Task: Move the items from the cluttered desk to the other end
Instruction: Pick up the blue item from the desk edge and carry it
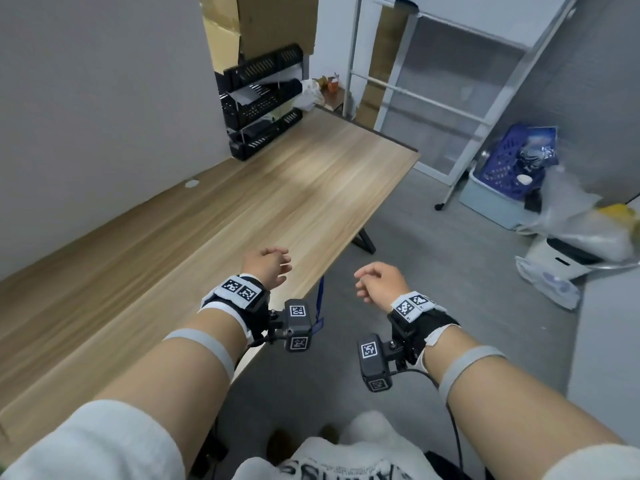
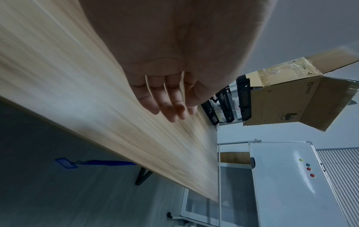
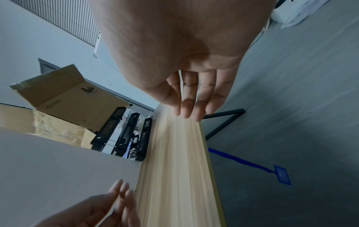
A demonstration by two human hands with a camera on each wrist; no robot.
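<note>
A long wooden desk (image 1: 263, 188) runs away from me along the left wall. A black tiered paper tray (image 1: 263, 98) stands at its far end. My left hand (image 1: 273, 266) hovers over the desk's near front edge, fingers relaxed and holding nothing; the left wrist view shows its fingers (image 2: 169, 107) straight above the wood. My right hand (image 1: 375, 282) hangs in the air just off the desk edge over the floor, loosely curled and empty, its fingers (image 3: 191, 106) hanging straight in the right wrist view. A blue lanyard with a badge holder (image 1: 320, 306) dangles from the desk's front edge between the hands.
Cardboard boxes (image 1: 273, 19) lean behind the tray. A rolling whiteboard frame (image 1: 446, 98) stands past the desk's end. A blue basket (image 1: 509, 164), plastic bags (image 1: 581, 226) and a white appliance (image 1: 561, 261) crowd the floor at right. Grey floor (image 1: 433, 278) lies open ahead of my right hand.
</note>
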